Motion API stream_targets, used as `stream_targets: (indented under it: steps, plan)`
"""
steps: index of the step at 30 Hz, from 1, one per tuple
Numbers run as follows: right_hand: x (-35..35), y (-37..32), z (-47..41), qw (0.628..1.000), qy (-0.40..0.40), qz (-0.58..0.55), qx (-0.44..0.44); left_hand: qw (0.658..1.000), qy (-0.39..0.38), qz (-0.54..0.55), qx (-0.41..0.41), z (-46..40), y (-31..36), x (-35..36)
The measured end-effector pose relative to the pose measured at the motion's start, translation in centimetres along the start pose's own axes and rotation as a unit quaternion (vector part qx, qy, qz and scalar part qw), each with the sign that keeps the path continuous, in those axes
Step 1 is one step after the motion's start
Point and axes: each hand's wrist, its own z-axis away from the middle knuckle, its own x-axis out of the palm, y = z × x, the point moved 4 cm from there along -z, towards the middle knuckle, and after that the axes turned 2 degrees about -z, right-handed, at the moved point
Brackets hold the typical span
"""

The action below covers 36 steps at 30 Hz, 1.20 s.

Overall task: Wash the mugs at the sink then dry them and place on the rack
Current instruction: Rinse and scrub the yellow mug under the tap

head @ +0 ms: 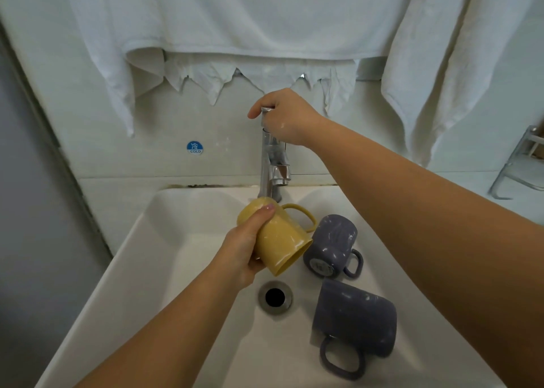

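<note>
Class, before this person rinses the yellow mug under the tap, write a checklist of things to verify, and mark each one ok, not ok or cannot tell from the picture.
1. Left hand has a firm hold on the yellow mug: ok, fingers wrap its body.
2. Right hand is on the faucet handle: ok, it grips the top.
3. Water is running: cannot tell, no stream shows.
4. Mug sits under the spout: ok, it is held just below and in front of it.
5. Drain is open: ok, the hole is uncovered.
6. The two purple mugs are out of the way: ok, both lie on their sides in the sink, right of the drain.
</note>
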Motion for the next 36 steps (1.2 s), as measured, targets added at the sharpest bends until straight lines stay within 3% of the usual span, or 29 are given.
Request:
stream_targets:
  steps: [19, 21, 23, 25, 26, 28, 30, 32, 34, 36]
  plan:
    - [-1.0, 0.0, 1.1, 0.999, -0.035, -0.031, -0.005, 0.999, -0.028, 0.005, 0.02, 0.4, 0.4, 0.3]
    - [-1.2, 1.0, 2.3, 0.993, 0.012, -0.121, 0.005, 0.999, -0.033, 0.019, 0.02, 0.6, 0.6, 0.4]
    - [-1.6, 3.2, 4.5, 0.972, 0.121, -0.194, 0.048, 0.999, -0.023, 0.04, 0.019, 0.6, 0.7, 0.2]
    - [-0.9, 6.4, 7.1, 0.955, 0.184, -0.194, 0.128, 0.998, -0.005, 0.062, 0.025, 0.5, 0.7, 0.0]
    - [0.0, 7.9, 8.4, 0.953, 0.164, -0.175, 0.184, 0.997, 0.002, 0.071, 0.028, 0.4, 0.7, -0.1]
    - [2.8, 10.5, 10.7, 0.95, 0.054, -0.142, 0.273, 0.995, 0.012, 0.089, 0.03, 0.3, 0.6, -0.1]
    - [5.2, 11.2, 12.5, 0.935, -0.037, -0.155, 0.317, 0.993, 0.016, 0.107, 0.039, 0.5, 0.8, 0.0]
    - [6.6, 10.9, 13.4, 0.897, -0.071, -0.265, 0.346, 0.991, 0.017, 0.121, 0.046, 0.9, 0.9, 0.3]
    - [7.4, 10.4, 13.5, 0.834, -0.09, -0.417, 0.35, 0.993, 0.016, 0.104, 0.046, 1.3, 0.7, 0.2]
    - [7.9, 10.2, 13.1, 0.825, -0.092, -0.458, 0.318, 0.999, 0.0, 0.034, 0.038, 1.4, 0.4, -0.1]
